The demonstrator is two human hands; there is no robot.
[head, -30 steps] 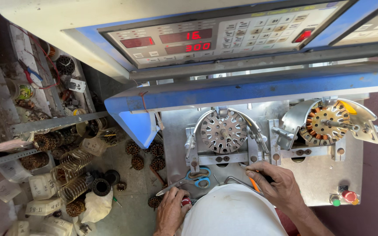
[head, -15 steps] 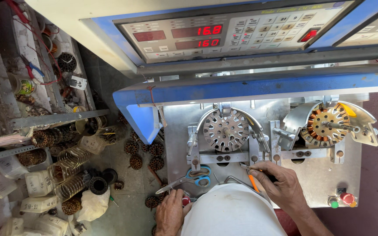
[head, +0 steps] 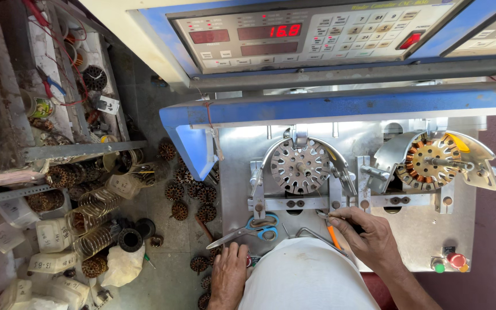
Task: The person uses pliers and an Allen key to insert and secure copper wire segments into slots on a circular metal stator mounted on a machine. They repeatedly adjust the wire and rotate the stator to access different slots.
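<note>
My right hand (head: 368,236) pinches an orange-handled tool (head: 332,232), its tip just below the bare steel stator (head: 299,166) clamped on the left station of the winding machine plate (head: 236,155). A copper-wound stator (head: 429,162) sits in the right station. My left hand (head: 229,274) rests flat at the plate's front left corner, fingers spread, beside blue-handled scissors (head: 256,228). My white-clothed lap (head: 305,278) hides the plate's front edge.
A control panel (head: 317,31) with red digits hangs over the machine. Red and green buttons (head: 449,263) sit at the plate's right front. Several wound stators (head: 188,195), wire coils (head: 93,221) and white spools (head: 53,235) lie on the floor at left, below a cluttered shelf (head: 70,97).
The view has tilted down and left a little. The red digits on the panel have changed. My right hand has shifted slightly at the left station; my left hand stays put.
</note>
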